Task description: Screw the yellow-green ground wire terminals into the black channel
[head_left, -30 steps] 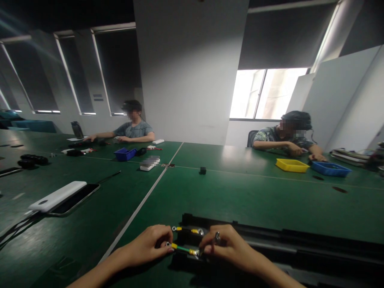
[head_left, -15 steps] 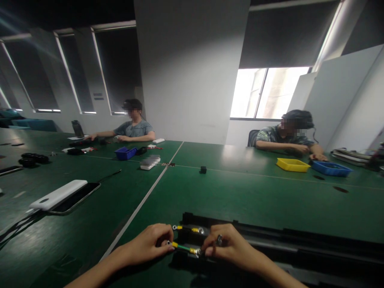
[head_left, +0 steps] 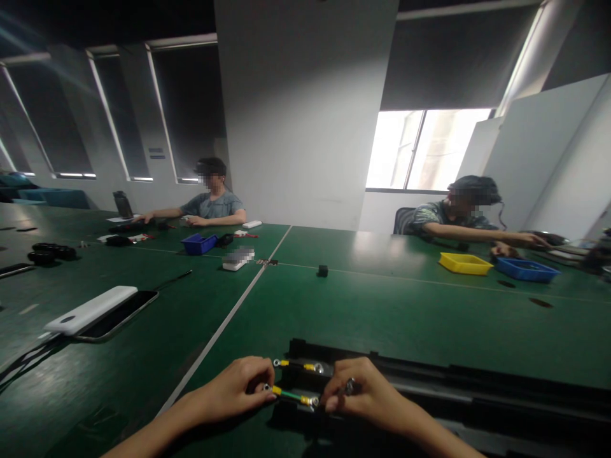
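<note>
My left hand [head_left: 245, 385] is closed at the near end of a short green wire [head_left: 289, 394], thumb and fingertip at its ring terminal. The wire has yellow sleeves and a metal ring at each end. Its right-hand ring lies on a long black housing [head_left: 382, 366]. My right hand [head_left: 365, 388] is closed beside that ring, fingertips pinched; what they hold is hidden. A silvery piece [head_left: 351, 386] shows at its fingers. Behind, a second short lead [head_left: 298, 364] with yellow sleeves lies on the housing, one end jutting out near my left hand.
A white power bank [head_left: 93, 310] and a phone [head_left: 119, 316] with cables lie at left. A small black cube [head_left: 323, 271] stands mid-table. Across sit two people, near a dark blue tray [head_left: 199, 244], a yellow tray [head_left: 464, 264] and a blue tray [head_left: 527, 270].
My hands and the green wire have hardly moved. The person at the far right has stretched an arm out towards the right, over the blue tray's far side.
</note>
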`<state>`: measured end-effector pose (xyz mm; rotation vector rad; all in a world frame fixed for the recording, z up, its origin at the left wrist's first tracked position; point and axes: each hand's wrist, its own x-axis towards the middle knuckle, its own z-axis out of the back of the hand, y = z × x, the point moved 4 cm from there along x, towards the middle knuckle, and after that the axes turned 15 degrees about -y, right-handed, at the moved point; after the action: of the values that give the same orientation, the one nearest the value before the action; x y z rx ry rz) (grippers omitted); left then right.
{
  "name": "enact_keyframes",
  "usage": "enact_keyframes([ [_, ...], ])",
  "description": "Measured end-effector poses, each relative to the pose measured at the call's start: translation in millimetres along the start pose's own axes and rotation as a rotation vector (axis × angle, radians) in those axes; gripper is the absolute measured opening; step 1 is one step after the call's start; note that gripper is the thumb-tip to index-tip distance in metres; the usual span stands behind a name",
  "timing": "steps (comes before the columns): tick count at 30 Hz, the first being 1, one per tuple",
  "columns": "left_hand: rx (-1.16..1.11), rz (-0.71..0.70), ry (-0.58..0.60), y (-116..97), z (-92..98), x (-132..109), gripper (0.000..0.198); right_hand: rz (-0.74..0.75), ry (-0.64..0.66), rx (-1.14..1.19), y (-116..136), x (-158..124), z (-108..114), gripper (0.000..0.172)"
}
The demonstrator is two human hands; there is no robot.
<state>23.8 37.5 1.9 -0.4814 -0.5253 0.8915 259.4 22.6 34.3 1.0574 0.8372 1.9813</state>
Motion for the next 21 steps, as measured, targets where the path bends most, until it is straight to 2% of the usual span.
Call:
enact_keyframes([
  [21,-0.022,-0.004,-0.006,1.7,-0.2,-0.7,0.009,0.005,0.009,0.064,-0.1,0.4,0.2,0.030],
])
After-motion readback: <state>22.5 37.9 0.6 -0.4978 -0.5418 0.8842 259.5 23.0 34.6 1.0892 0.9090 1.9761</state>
